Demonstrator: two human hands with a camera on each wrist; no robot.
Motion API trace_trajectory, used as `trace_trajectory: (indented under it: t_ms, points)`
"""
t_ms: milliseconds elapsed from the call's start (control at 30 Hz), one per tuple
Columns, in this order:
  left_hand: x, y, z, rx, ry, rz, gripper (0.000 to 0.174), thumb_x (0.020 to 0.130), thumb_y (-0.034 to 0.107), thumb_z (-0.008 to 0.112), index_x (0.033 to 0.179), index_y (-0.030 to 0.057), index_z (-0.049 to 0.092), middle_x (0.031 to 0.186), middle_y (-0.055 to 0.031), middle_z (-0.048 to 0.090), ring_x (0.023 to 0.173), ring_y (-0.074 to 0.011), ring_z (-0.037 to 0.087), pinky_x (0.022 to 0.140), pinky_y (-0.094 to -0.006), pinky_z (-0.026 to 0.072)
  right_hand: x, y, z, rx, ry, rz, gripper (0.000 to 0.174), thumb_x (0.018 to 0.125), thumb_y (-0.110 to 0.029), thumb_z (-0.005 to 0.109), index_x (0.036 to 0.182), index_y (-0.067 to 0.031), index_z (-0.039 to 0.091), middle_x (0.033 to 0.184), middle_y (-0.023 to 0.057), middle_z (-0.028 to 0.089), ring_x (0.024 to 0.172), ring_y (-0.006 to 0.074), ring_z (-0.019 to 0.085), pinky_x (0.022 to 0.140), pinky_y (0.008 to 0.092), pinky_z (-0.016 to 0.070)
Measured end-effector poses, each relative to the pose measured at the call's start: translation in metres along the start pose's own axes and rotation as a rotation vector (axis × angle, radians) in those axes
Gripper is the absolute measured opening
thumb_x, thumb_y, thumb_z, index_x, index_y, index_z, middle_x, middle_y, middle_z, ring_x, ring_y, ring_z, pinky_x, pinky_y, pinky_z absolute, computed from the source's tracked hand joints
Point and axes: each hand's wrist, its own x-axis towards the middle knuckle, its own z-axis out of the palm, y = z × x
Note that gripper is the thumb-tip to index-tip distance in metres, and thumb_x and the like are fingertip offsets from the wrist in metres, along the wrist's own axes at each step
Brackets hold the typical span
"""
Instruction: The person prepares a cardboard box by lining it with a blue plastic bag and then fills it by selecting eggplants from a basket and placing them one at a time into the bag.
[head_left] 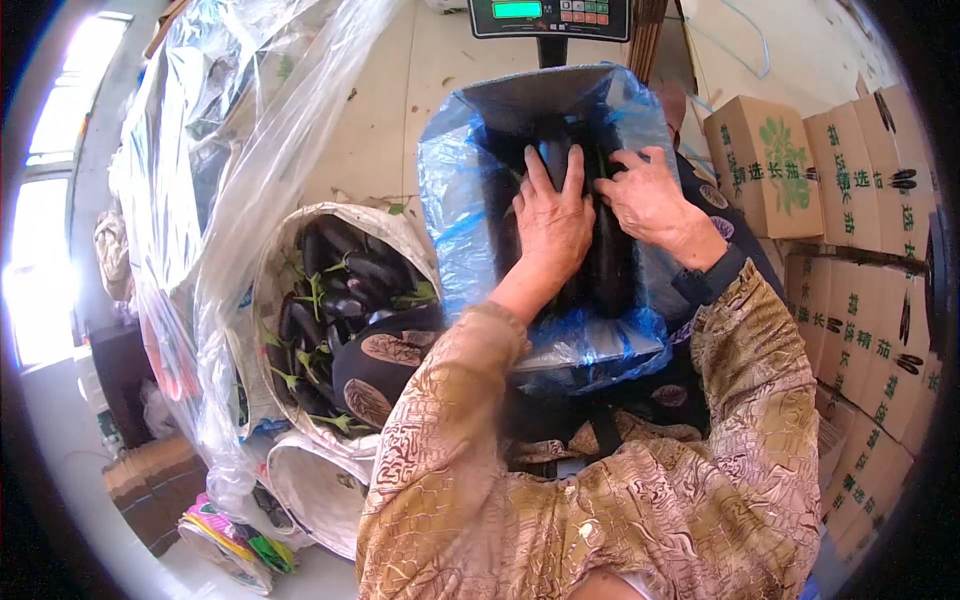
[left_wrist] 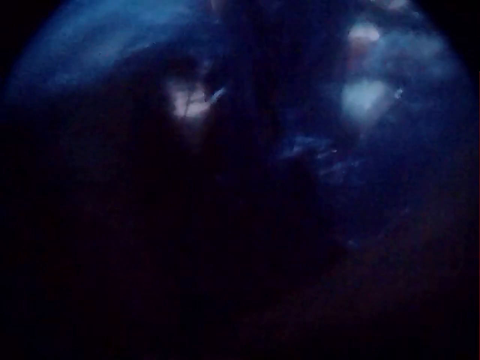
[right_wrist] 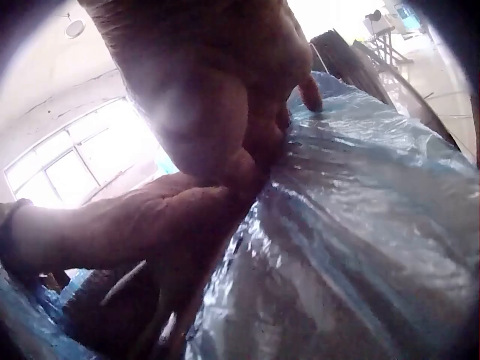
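Long dark eggplants [head_left: 612, 265] lie lengthwise in a cardboard box lined with a blue plastic bag [head_left: 455, 165]. My left hand [head_left: 555, 225] rests on them, two fingers stretched forward and apart. To its right, my right hand [head_left: 655, 205] touches the eggplants by the box's right wall, its fingers lightly bent. From the right wrist, the right hand [right_wrist: 202, 90] looms close beside the wrinkled liner [right_wrist: 360, 217], with the left hand [right_wrist: 127, 225] past it over a dark eggplant [right_wrist: 112, 307]. The left wrist view is mostly dark, with blurred blue plastic [left_wrist: 135, 45].
A digital scale display [head_left: 550, 15] stands beyond the box. On the left, a round sack-lined basket [head_left: 340, 215] holds many eggplants, beside a hanging clear plastic sheet [head_left: 230, 180]. A white bucket [head_left: 315, 490] sits nearer. Printed cartons [head_left: 850, 330] are stacked on the right.
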Motion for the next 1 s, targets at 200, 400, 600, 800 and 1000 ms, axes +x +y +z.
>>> trace_trajectory:
  t_ms: [200, 400, 600, 800, 1000]
  points:
    - [0.005, 0.0, 0.002, -0.046, -0.027, -0.016, 0.07, 0.085, 0.03, 0.064, 0.147, 0.0233, 0.034, 0.147, -0.0316, 0.025, 0.119, -0.05, 0.045, 0.092, -0.0585, 0.0424, -0.007, -0.005, 0.008, -0.004, 0.089, 0.003, 0.017, 0.086, -0.022, 0.058, 0.091, -0.011, 0.07, 0.089, 0.0071, 0.07, 0.118, 0.026, 0.052, 0.096, 0.0493, 0.0316]
    - [0.017, -0.009, -0.036, -0.416, -0.114, -0.144, 0.058, 0.092, 0.032, 0.06, 0.145, 0.0165, 0.04, 0.145, -0.0291, 0.034, 0.128, -0.0493, 0.039, 0.103, -0.0555, 0.0354, -0.025, -0.008, -0.026, 0.138, 0.399, 0.007, 0.018, 0.084, -0.021, 0.066, 0.094, -0.0065, 0.07, 0.095, 0.0079, 0.07, 0.113, 0.025, 0.058, 0.093, 0.0422, 0.0385]
    - [-0.018, 0.005, -0.198, -1.016, -0.184, -0.132, 0.041, 0.091, 0.01, 0.058, 0.13, -0.0033, 0.053, 0.123, -0.0203, 0.061, 0.115, -0.0286, 0.059, 0.099, -0.0352, 0.0441, -0.037, 0.015, -0.057, 0.569, 0.472, 0.316, 0.02, 0.085, -0.013, 0.066, 0.1, -0.0008, 0.068, 0.105, 0.0164, 0.068, 0.105, 0.0325, 0.062, 0.094, 0.0398, 0.0471]
    - [-0.055, -0.023, -0.222, -1.086, -0.417, -0.319, 0.037, 0.093, 0.006, 0.055, 0.128, -0.0031, 0.055, 0.118, -0.0127, 0.065, 0.108, -0.0163, 0.059, 0.096, -0.0298, 0.0441, -0.039, 0.01, -0.065, 0.626, 0.423, 0.356, 0.022, 0.086, -0.013, 0.066, 0.104, -0.0019, 0.068, 0.109, 0.0159, 0.067, 0.11, 0.0327, 0.06, 0.097, 0.0402, 0.0453]
    - [-0.058, -0.025, -0.211, -1.17, -0.513, -0.376, 0.041, 0.096, 0.011, 0.055, 0.133, -0.0043, 0.05, 0.12, -0.0144, 0.064, 0.114, -0.019, 0.058, 0.101, -0.033, 0.0426, -0.039, 0.013, -0.061, 0.612, 0.375, 0.396, 0.022, 0.086, -0.015, 0.066, 0.104, -0.0024, 0.068, 0.11, 0.0159, 0.067, 0.111, 0.0329, 0.06, 0.098, 0.0411, 0.0445]
